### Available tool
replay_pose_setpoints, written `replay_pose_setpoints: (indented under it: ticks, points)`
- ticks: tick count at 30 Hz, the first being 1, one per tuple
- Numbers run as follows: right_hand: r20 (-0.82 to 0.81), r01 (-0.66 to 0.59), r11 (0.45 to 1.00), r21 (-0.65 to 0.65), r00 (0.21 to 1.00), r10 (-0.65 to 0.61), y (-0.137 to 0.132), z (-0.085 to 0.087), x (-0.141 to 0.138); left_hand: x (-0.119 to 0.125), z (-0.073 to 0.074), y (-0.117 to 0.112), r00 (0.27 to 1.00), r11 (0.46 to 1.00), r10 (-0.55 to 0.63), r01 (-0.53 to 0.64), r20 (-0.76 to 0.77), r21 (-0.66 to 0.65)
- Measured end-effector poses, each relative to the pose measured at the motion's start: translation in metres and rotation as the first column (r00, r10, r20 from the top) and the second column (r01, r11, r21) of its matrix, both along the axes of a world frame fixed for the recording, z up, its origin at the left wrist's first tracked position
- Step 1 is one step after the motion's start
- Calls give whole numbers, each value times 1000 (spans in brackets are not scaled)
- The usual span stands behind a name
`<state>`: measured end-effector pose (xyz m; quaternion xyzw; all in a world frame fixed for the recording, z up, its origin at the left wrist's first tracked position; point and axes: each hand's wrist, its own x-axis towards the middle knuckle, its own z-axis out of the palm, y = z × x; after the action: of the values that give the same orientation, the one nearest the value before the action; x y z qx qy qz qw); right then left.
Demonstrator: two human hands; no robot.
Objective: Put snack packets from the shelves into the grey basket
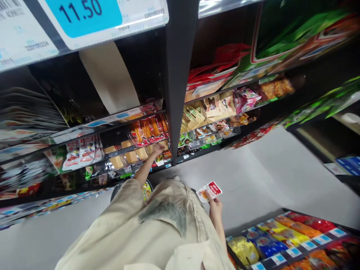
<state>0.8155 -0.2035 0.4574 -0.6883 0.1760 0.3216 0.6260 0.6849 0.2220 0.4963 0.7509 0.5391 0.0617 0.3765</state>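
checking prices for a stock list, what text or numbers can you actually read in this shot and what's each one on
"11.50": blue price tag on the top shelf edge.
"220100224": white tag beside it, faint.
Small number on the blue tag's white strip: too blurred to trust.
Red and white packet in the right hand: print too small to read.
Snack packs by the left hand and lower shelf tags: unreadable.
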Motion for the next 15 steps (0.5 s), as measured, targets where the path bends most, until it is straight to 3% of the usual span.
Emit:
replay_pose_setpoints:
  ticks: [7,15]
  points:
    - [-25,26,1000,-5,999,-26,9,3,-4,-1,-1,1,984,995,-9,27,-178,95]
    - [-28,-8,999,-44,1000,7,14,4,-7,8,-7,-2,963,986,-147,161,-225,44]
